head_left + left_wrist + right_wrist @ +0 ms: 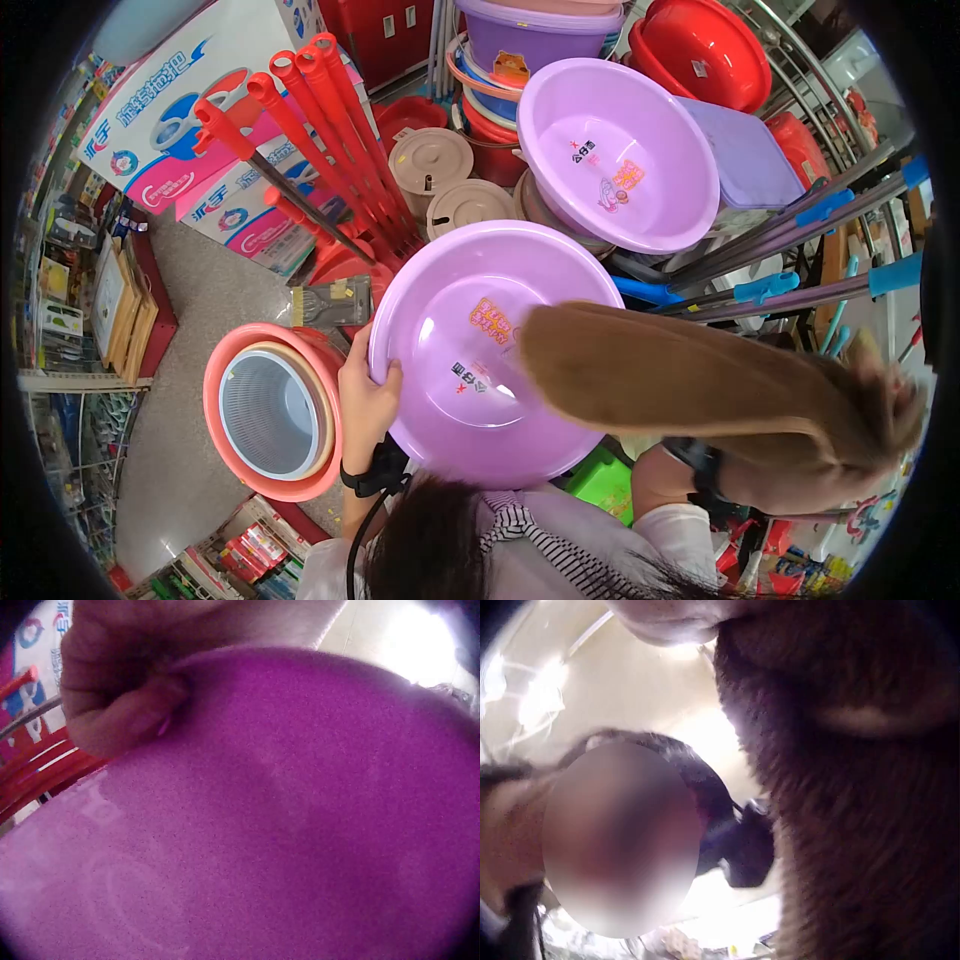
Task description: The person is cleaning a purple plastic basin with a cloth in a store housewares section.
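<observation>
A purple basin (545,420) with printed characters inside is tilted in front of the person's body. My left hand (368,392) grips its left rim, thumb over the inside wall. The left wrist view shows the same hand (127,690) pinching the edge of the purple basin (300,795). On the right, my blurred right hand (895,400) holds a brown cloth (690,385) that swings out over the basin's right side and hides part of it. In the right wrist view the brown cloth (855,825) fills the right half, beneath part of the hand (675,615).
Beyond stands a second purple basin (620,150) atop other wares, with lidded beige bins (430,160) beside it. Red-handled tools (330,130) lean near mop boxes (180,100). Nested basins and a strainer (268,412) are at left. Poles (790,290) crowd the right.
</observation>
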### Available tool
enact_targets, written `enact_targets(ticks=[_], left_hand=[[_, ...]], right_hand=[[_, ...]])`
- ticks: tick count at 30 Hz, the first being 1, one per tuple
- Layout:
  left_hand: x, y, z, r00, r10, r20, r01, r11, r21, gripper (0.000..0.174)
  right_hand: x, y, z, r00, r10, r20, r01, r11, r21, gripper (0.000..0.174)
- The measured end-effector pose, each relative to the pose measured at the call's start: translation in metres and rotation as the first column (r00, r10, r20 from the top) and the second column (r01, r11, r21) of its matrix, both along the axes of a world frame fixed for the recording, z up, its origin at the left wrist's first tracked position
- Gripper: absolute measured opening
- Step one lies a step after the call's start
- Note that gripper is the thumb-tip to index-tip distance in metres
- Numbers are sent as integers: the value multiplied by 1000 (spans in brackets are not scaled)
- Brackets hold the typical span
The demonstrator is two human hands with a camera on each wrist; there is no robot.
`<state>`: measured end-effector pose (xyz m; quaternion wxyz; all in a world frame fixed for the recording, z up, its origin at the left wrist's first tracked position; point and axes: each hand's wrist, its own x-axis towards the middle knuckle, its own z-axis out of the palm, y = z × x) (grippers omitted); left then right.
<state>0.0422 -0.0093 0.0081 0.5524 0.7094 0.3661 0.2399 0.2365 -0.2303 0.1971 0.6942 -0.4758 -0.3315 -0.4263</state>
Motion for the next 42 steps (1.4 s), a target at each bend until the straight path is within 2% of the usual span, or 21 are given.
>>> enact_targets(ticks=[3, 5, 7, 9, 14, 15, 16, 17, 18, 19, 21, 22, 23, 24, 25, 27, 31, 35, 37, 38, 42], left_hand=[[-2, 0, -6, 1000, 15, -23, -15, 1000, -19, 44], [-3, 0, -2, 998, 10, -54, -11, 1000, -14, 45], [-4, 1, -2, 997, 5, -79, -6, 1000, -3, 46], [-8, 4, -11, 984, 19, -175, 7, 989, 148, 46], [-20, 6, -42, 968, 6, -251, 34, 987, 155, 40], [-21, 5, -54, 955, 25, -295, 36, 979, 200, 39], [-20, 2, -58, 953, 61, -298, 10, 973, 229, 40], [-21, -1, -62, 948, 93, -304, -13, 967, 255, 42], [-26, 4, -78, 978, 60, -199, 0, 957, 290, 43], [-29, 12, -88, 994, 12, -108, 23, 948, 318, 44], [-34, 24, -76, 980, -139, -141, 168, 962, 216, 63], [-36, 22, -71, 954, -238, -181, 256, 963, 83, 83], [-35, 20, -69, 944, -264, -197, 284, 955, 83, 83], [-31, 17, -72, 962, -137, -236, 194, 952, 236, 64], [-27, 14, -74, 968, -1, -250, 101, 915, 390, 46], [-23, 14, -67, 896, 59, -441, 126, 917, 379, 59], [-14, 24, -77, 889, -16, -458, 228, 883, 411, 60], [-11, 27, -86, 889, 13, -457, 214, 872, 440, 63], [-14, 30, -107, 868, 82, -490, 168, 880, 444, 51], [-18, 25, -87, 900, -71, -429, 246, 897, 366, 78], [-13, 19, -100, 937, 37, -347, 106, 917, 384, 67]], right_hand=[[3, 16, -19, 966, 258, -25, -259, 959, -112, 45], [1, 9, -32, 996, -62, 71, 93, 755, -650, 41], [-14, 7, -57, 948, -112, -298, -126, 729, -673, 30], [-15, -8, -79, 900, -297, -318, -163, 448, -879, 24], [-36, -67, -184, 689, -622, -372, -497, -32, -867, 68], [-36, -69, -179, 481, -666, -570, -760, 7, -650, 67], [-41, -84, -204, 433, -455, -778, -829, 137, -542, 59], [-42, -87, -209, 332, -492, -805, -906, 70, -417, 53], [-55, -88, -221, 376, -381, -845, -830, 266, -490, 52], [-57, -94, -245, 241, -363, -900, -879, 312, -360, 52], [-65, -87, -234, 508, -309, -804, -745, 311, -590, 48], [-67, -89, -237, 493, -315, -811, -735, 348, -582, 48], [-69, -85, -238, 638, -405, -655, -621, 232, -749, 46], [-72, -78, -234, 756, -462, -464, -481, 90, -872, 45], [-75, -70, -226, 743, -468, -479, -492, 103, -865, 45], [-74, -51, -206, 636, -559, -532, -309, 446, -840, 45], [-64, -33, -187, 697, -525, -488, -176, 534, -827, 52], [-56, -22, -190, 743, -502, -443, -222, 440, -870, 55], [-51, -19, -210, 745, -440, -501, -231, 535, -813, 58], [-50, -18, -225, 762, -466, -450, -172, 524, -834, 60], [-49, -22, -222, 684, -418, -598, -282, 604, -745, 61]])
